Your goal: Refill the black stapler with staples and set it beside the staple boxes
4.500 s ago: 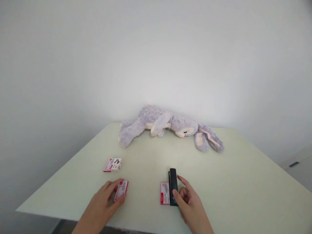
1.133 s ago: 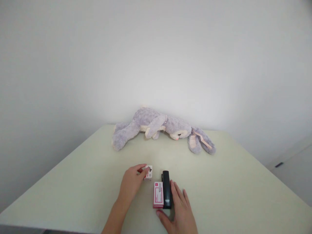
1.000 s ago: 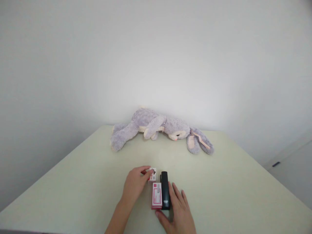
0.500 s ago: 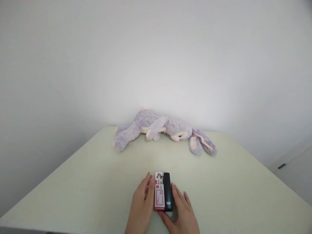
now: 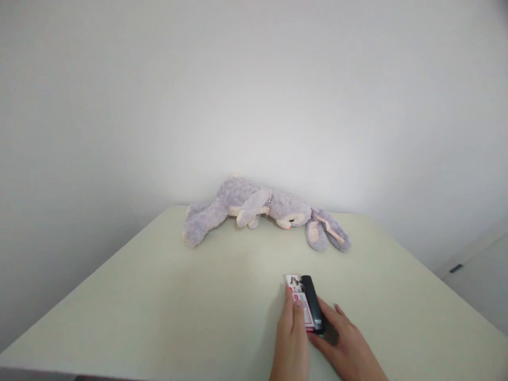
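At eleven o'clock, well away from my hands, a plush rabbit (image 5: 262, 211) lies along the table's (image 5: 159, 307) far edge. My left hand (image 5: 292, 338) lies flat, fingers together, against the red-and-white boxes (image 5: 300, 301). The black stapler (image 5: 313, 310) is snug beside them. At five o'clock my right hand (image 5: 344, 344), fingers loosely spread, touches the stapler.

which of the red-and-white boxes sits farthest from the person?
The small box with the dark picture on top, at the far end of the row beside the black stapler; the longer box lies under the left hand.
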